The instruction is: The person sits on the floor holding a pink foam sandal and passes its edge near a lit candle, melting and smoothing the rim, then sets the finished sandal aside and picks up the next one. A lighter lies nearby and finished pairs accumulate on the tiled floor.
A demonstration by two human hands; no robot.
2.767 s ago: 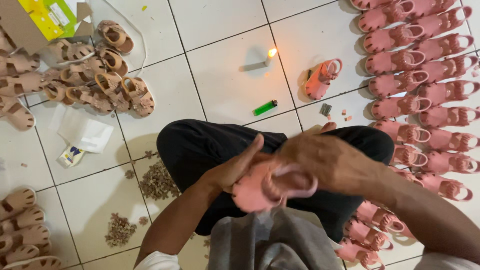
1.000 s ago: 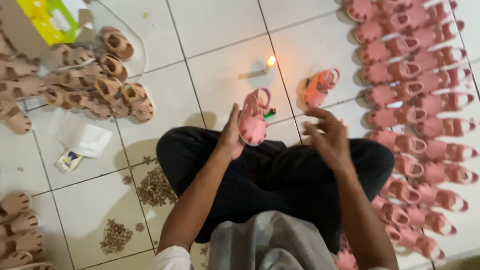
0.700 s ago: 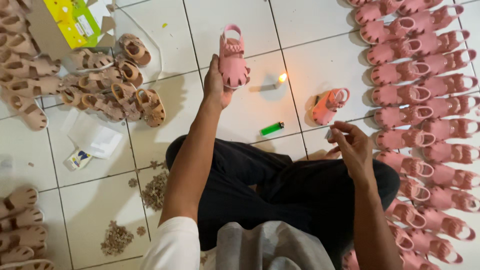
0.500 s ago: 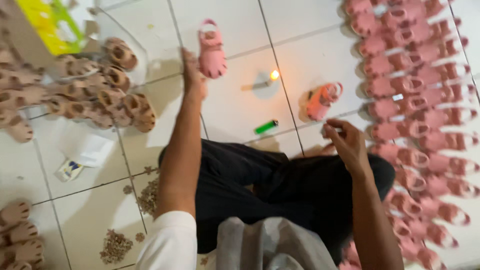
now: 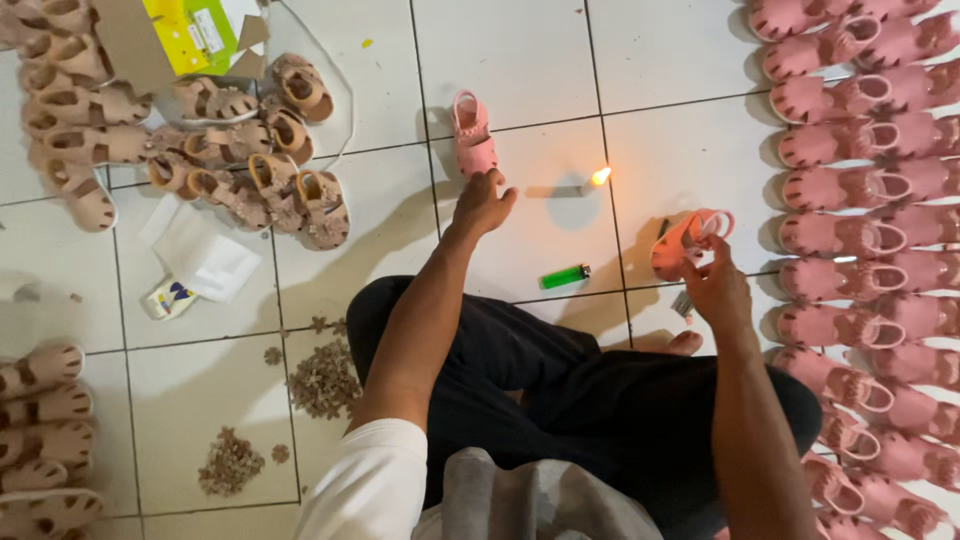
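Pink rubbery child's sandal (image 5: 471, 133) lies flat on the white tiled floor (image 5: 500, 50), just beyond the left hand (image 5: 481, 203). Its long axis runs away from the person, nearly parallel to the tile seams, one end at the fingertips and the other pointing off toward the top of the frame; which end is toe and which heel is hard to make out.

Hidden or cut off: the person's torso shows only as a white sleeve and grey cloth at the bottom edge. Rows of pink sandals (image 5: 860, 200) run off the right edge. Tan sandals (image 5: 230, 160) are heaped at upper left, partly under a cardboard flap, and more tan pairs are clipped by the left edge. The palm side of the right hand (image 5: 715, 290) is out of sight, and its fingertips merge with the shoe's straps.

Left arm is stretched forward across the crossed legs in dark trousers, wrist straight, fingers loosely spread and slightly curled, the tips just touching or barely short of the sandal's near end — cannot tell which.

Right arm is bent inward, hand raised off the floor; thumb and fingers pinch a second pink sandal (image 5: 685, 240) by its strap, with the sole tilted.

Between the hands: a lit candle (image 5: 596, 180) and a green lighter (image 5: 565, 276) lying on the tile.
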